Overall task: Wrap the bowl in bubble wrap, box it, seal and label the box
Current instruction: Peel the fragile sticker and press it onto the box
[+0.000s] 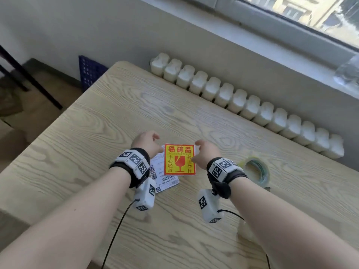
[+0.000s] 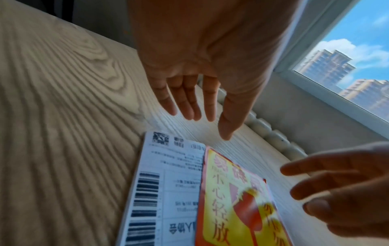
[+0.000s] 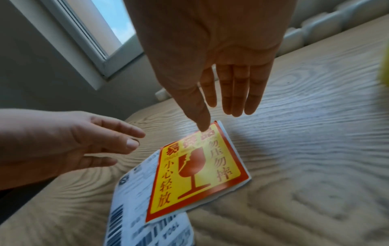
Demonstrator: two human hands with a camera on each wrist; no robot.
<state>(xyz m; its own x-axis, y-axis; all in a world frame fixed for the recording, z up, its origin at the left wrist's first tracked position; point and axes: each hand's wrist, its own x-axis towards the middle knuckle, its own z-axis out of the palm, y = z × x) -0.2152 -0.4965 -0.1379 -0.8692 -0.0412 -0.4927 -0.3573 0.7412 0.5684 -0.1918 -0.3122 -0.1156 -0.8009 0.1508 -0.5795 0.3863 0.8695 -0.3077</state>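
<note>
A red and yellow fragile sticker (image 1: 179,160) (image 2: 238,208) (image 3: 197,169) lies on the wooden table (image 1: 116,113), partly covering a white shipping label (image 1: 167,180) (image 2: 168,183) (image 3: 134,224) with barcodes. My left hand (image 1: 147,141) (image 2: 207,106) (image 3: 84,141) hovers at the labels' far left corner, fingers relaxed and holding nothing. My right hand (image 1: 206,152) (image 3: 210,99) (image 2: 336,191) is open over the sticker's far right corner, thumb tip just above it; whether it touches I cannot tell. No bowl or box is in view.
A roll of clear tape (image 1: 256,169) lies flat on the table right of my right wrist. A white radiator (image 1: 242,101) runs along the table's far edge under the window sill. A blue crate (image 1: 89,72) stands on the floor beyond the far left corner.
</note>
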